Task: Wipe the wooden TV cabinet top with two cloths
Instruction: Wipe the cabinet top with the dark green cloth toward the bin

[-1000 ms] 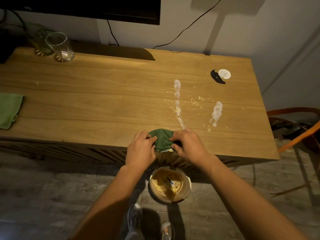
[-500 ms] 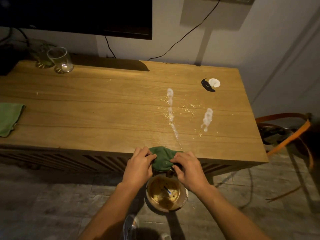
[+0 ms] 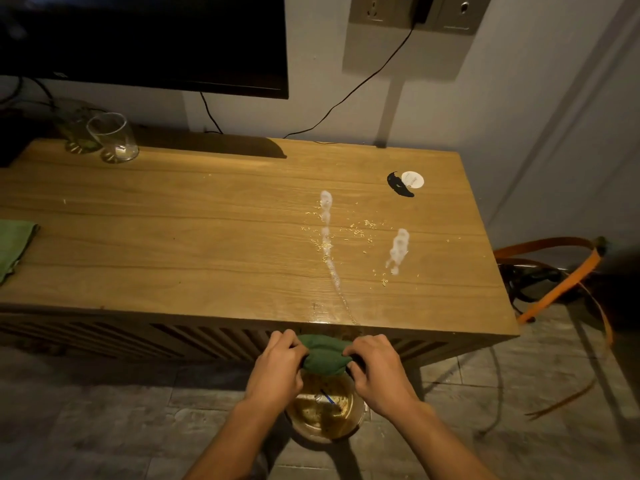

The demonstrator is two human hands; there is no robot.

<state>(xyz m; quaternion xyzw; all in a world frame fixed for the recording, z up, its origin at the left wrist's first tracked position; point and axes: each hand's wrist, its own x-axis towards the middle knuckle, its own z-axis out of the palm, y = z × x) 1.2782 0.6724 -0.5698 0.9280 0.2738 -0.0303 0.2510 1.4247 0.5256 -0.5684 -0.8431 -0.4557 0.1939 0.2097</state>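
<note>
My left hand and my right hand both grip a bunched dark green cloth, held in front of the cabinet's slatted front, over a round bowl on the floor. The wooden cabinet top carries two white foamy streaks and scattered crumbs right of centre. A wet trail runs from the streaks to the front edge. A second, lighter green cloth lies at the left edge of the top.
Two glasses stand at the back left under the dark TV. A black scrap and a white disc lie at the back right. Cables hang down the wall. An orange-framed object stands on the tiled floor to the right.
Both hands have drawn the dark green cloth off the cabinet's front edge and down over the bowl. The view has tilted up a little.
</note>
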